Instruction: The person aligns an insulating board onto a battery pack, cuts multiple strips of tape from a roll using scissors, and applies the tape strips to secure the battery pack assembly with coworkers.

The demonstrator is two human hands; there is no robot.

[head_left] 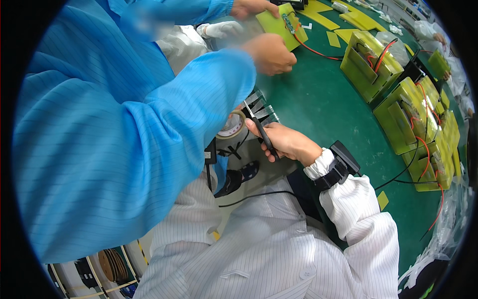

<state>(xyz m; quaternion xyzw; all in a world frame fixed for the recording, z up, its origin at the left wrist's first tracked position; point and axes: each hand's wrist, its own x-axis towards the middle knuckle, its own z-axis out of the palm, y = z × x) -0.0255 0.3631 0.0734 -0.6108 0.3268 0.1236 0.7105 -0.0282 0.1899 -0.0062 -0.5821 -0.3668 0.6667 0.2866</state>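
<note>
My right hand [284, 142] is closed around a pair of black-handled scissors [262, 130], their metal tip pointing up and left. Beside that tip, at the table edge, lie several dark and silvery flat strips [259, 105]. A roll of tape [233, 125] shows just left of the scissors, partly covered by a co-worker's blue sleeve [199, 94]. That sleeve crosses in front of my left side, and my left hand cannot be seen. Farther off, the co-worker's bare hands [271, 54] hold a yellow-green board [276, 25] with a small circuit board and a red wire.
Yellow-green battery-like blocks [366, 65] with red and black wires stand along the right of the green table [323, 104]. Flat yellow pieces [318, 17] lie at the far end. A white-gloved hand [224, 30] shows beyond the blue sleeve. A black cable [254, 196] crosses near my coat.
</note>
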